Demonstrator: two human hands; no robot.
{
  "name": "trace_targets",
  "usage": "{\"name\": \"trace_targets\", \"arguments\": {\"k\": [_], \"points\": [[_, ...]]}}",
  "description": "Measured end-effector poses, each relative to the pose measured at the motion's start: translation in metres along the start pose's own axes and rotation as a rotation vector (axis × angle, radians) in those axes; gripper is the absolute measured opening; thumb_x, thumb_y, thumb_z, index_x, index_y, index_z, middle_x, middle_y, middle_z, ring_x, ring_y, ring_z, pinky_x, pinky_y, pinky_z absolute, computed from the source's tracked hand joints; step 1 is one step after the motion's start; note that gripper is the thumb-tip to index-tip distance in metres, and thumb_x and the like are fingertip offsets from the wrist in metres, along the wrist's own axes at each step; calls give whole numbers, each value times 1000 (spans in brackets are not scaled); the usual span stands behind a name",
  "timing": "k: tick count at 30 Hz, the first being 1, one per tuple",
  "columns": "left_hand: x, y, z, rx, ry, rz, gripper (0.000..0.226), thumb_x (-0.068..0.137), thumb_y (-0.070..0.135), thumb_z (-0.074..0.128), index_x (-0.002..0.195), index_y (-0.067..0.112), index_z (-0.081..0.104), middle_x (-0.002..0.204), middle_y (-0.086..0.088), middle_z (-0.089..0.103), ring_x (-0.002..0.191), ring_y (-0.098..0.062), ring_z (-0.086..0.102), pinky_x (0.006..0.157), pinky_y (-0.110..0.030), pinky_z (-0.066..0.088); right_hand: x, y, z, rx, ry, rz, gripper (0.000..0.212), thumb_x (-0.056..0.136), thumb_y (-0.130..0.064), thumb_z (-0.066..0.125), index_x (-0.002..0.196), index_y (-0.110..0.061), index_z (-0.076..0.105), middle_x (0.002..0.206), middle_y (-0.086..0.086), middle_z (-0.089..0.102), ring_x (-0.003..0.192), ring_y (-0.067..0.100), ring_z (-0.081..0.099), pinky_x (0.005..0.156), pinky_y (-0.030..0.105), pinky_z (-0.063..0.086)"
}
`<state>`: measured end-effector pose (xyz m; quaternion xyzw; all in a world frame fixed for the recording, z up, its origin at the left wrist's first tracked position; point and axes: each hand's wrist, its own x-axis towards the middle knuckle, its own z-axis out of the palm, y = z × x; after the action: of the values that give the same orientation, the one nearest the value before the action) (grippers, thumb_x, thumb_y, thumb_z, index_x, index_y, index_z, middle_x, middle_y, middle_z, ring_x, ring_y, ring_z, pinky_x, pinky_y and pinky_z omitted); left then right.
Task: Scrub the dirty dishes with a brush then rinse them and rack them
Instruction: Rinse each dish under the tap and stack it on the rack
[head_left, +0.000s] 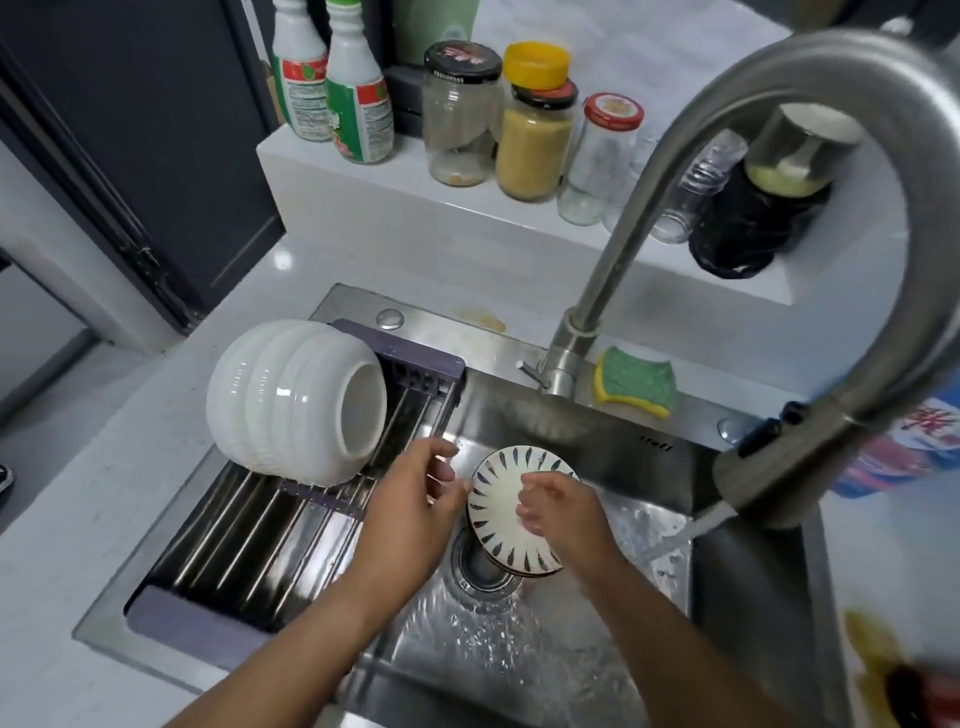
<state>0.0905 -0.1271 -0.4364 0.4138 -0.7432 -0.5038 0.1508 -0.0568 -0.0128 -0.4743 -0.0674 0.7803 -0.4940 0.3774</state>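
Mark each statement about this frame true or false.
1. Water runs from the faucet. True.
2. The white bowls sit on the rack. True.
3. The right hand holds a brush. False: it lies bare on the patterned plate.
4. The sponge floats in the basin. False: it lies on the rim of the sink, beside the faucet.

Two white bottles (358, 104), one sponge (636, 382), one faucet (613, 270), two hands (410, 514), one patterned dish (493, 499), perhaps four nested bowls (291, 400).
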Motion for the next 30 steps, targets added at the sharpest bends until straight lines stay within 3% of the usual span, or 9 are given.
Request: {"name": "trace_targets", "arguments": {"k": [3,8,10,12,15,18,20,24,30], "points": [[1,-12,28,-249,-139,-340,10,97,14,68,105,13,62,83,-4,69,67,-17,66,75,-43,63,5,12,-33,-71,-73,69,24,99,-2,56,76,-6,63,67,11,55,55,16,53,48,22,47],[11,-46,71,-225,-132,-634,16,95,13,69,86,6,58,76,-13,67,57,-25,65,58,-39,61,14,48,-66,-185,-66,244,25,95,4,53,72,-3,55,53,8,46,40,14,38,46,22,31],[20,-64,86,-163,-129,-644,23,93,19,72,77,7,61,72,-14,69,63,-30,70,61,-40,62,19,61,-74,-224,-80,279,23,97,3,51,75,-1,56,55,10,46,45,16,37,48,25,29],[30,-83,98,-69,-157,-633,25,89,30,75,77,10,66,80,-17,74,79,-36,74,75,-47,63,21,67,-76,-235,-68,321,19,98,-1,54,80,1,60,59,12,49,52,19,40,51,30,33],[40,-89,105,109,-201,-573,31,93,38,69,99,8,67,98,-12,75,95,-32,72,79,-31,55,34,74,-76,-340,-45,313,24,99,-15,62,83,2,64,58,11,58,52,22,49,53,37,44],[47,-89,108,281,-216,-494,27,96,36,60,109,13,64,110,-6,72,103,-28,67,79,-28,48,47,69,-75,-447,-38,309,30,98,-30,64,94,0,68,77,19,74,66,32,69,70,47,59],[50,-88,109,421,-252,-456,26,93,35,56,108,16,65,111,-7,72,102,-27,67,84,-32,52,54,67,-77,-567,-54,265,27,98,-29,59,109,-5,65,93,15,74,87,30,72,83,42,58],[58,-89,111,589,-321,-446,30,91,32,69,114,14,65,118,-7,71,111,-27,67,86,-33,51,70,77,-82,-511,-46,283,25,92,-29,71,77,-10,65,67,7,67,60,22,65,70,42,60],[56,-91,109,508,-356,-438,23,93,29,58,108,15,67,113,-7,71,105,-28,66,81,-29,49,74,74,-82,-639,-121,188,19,92,-19,67,79,-5,66,78,15,72,70,20,65,67,33,54]]}}
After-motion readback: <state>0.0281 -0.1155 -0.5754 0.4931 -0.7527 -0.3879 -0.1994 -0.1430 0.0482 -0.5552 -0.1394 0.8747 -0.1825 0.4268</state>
